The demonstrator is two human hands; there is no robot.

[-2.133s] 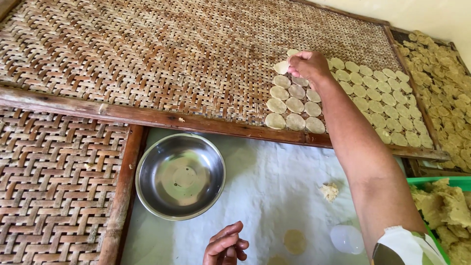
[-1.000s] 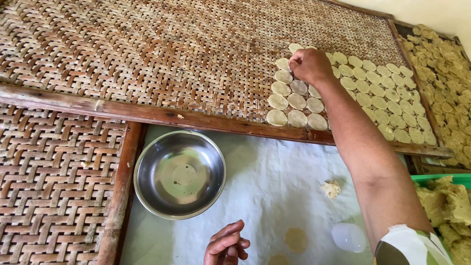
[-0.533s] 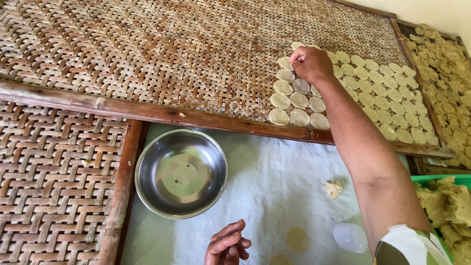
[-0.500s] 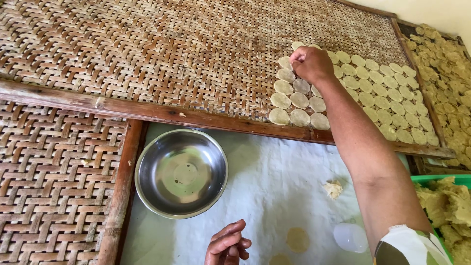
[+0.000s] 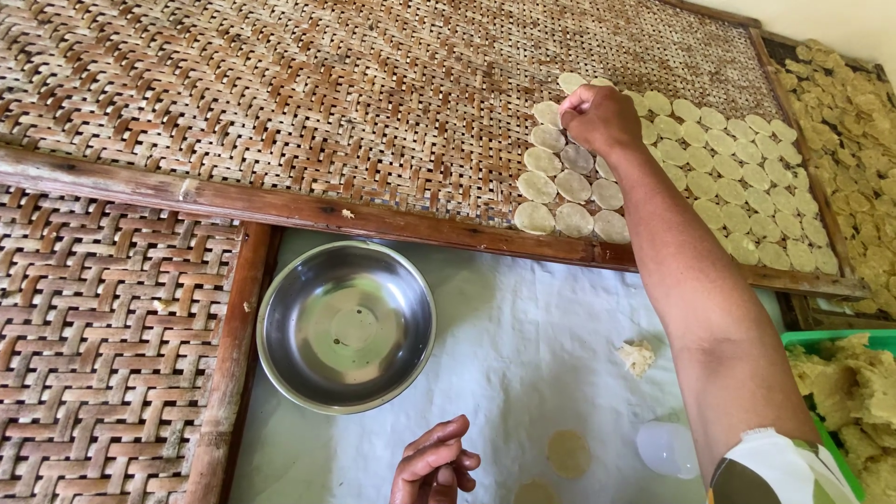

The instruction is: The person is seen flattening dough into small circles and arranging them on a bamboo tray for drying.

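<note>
The right hand (image 5: 600,117) is loosely fisted, fingertips pressed down among pale round dough discs (image 5: 573,187) on a woven bamboo drying tray (image 5: 327,103); whether it grips one I cannot tell. More discs run in rows to its right. The left hand (image 5: 435,464) rests half curled and empty on a white cloth (image 5: 523,327), just beside a flattened disc (image 5: 568,453). Ahead of it stands an empty steel bowl (image 5: 346,325); a dough scrap (image 5: 637,357) lies to its right.
</note>
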